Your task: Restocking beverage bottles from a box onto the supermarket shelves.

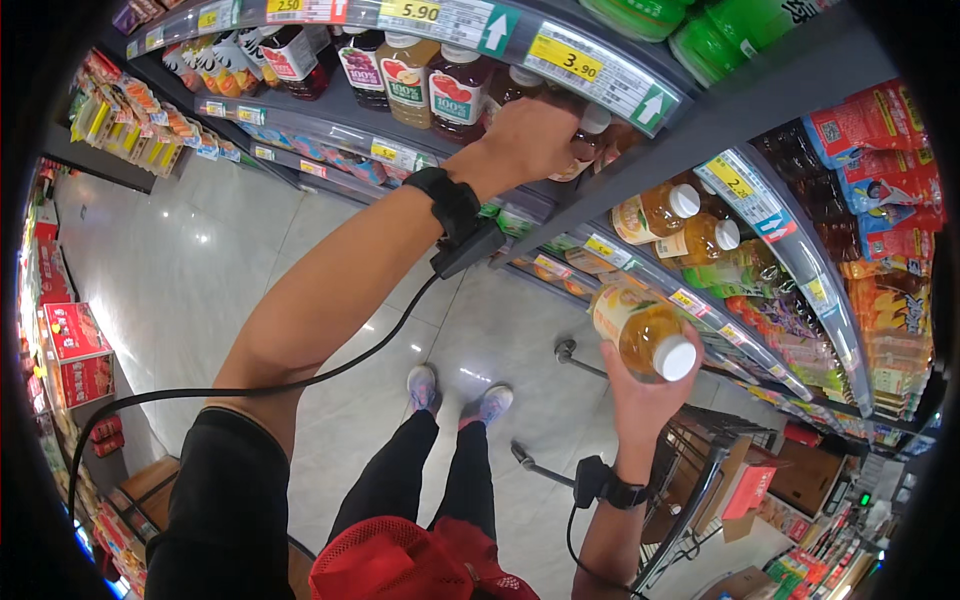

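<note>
My left hand (528, 143) reaches into the shelf on the upper middle, in among the juice bottles. Its fingers are mostly hidden there, so I cannot tell whether they grip anything. Just right of it stands a dark bottle with a white cap (595, 120). To its left is a dark red juice bottle (459, 95), beside a pale brown juice bottle (407, 85). My right hand (645, 385) is wrapped round a juice bottle (640, 330) of amber liquid, with a white cap and pale label. That bottle is tilted, cap toward me, in front of the right shelves.
A shopping cart (690, 500) with cardboard in it stands at the lower right, close to my right forearm. Amber bottles (655, 213) fill the right shelf, past a grey upright divider (640, 190). A black cable (300, 383) runs across my left arm. Red boxes (78, 335) are at left.
</note>
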`<state>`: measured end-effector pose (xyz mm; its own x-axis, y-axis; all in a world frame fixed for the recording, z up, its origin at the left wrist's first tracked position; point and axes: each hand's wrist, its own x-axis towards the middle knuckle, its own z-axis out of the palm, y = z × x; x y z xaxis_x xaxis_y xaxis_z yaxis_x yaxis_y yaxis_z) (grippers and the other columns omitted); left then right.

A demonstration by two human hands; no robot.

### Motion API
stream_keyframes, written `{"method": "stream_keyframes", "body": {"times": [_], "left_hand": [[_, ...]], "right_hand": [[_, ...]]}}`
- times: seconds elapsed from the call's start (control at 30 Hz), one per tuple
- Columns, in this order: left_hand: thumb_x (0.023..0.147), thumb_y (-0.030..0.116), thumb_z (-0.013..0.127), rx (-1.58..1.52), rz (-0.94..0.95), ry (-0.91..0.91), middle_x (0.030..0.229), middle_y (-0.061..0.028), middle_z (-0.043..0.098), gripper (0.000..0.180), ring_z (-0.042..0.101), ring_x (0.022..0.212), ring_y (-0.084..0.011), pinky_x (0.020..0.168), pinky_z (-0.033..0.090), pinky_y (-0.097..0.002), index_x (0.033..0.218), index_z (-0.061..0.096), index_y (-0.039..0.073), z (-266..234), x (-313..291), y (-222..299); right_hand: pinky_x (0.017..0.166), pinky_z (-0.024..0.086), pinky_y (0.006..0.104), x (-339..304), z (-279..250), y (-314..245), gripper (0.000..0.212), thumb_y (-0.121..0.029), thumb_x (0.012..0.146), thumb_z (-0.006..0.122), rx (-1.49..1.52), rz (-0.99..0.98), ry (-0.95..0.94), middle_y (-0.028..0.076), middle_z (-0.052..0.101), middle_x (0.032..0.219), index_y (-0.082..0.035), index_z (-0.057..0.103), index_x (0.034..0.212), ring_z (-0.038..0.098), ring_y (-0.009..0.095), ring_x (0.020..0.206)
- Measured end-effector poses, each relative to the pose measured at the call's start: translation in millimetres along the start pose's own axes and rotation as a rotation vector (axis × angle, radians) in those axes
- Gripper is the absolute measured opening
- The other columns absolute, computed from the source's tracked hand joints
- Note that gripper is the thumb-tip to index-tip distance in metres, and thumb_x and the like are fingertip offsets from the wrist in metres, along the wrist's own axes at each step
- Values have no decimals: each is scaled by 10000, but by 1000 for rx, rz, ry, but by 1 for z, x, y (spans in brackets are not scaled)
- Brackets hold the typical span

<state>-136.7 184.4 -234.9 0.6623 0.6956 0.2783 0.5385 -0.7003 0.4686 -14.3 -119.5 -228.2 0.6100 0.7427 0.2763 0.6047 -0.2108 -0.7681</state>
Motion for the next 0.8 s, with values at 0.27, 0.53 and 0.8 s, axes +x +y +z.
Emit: {"method": "stream_keyframes", "body": {"times": [0.27,0.53,0.8], "left_hand": [[844,398,685,-73,21,182,846,-226,682,458,680,824,-387,769,551,-469,984,658,-37,23,-2,13],[878,296,679,-42,16,102,909,-223,674,307,644,837,-412,721,514,-482,1000,665,15,14,-6,4],[893,198,624,-91,72,380,1042,-203,646,258,650,858,-401,739,537,-487,1079,617,21,0,-32,23]], "right_hand": [[1003,473,345,43,21,5,837,-83,666,904,-24,-91,-13,127,556,1261,31,430,1346,560,203,1155],[863,591,334,79,56,-3,784,-126,671,904,310,-44,25,151,528,1238,72,477,1298,600,217,1109],[914,559,346,68,50,-9,798,-61,672,900,327,9,166,139,512,1276,51,465,1331,575,221,1145]]}}
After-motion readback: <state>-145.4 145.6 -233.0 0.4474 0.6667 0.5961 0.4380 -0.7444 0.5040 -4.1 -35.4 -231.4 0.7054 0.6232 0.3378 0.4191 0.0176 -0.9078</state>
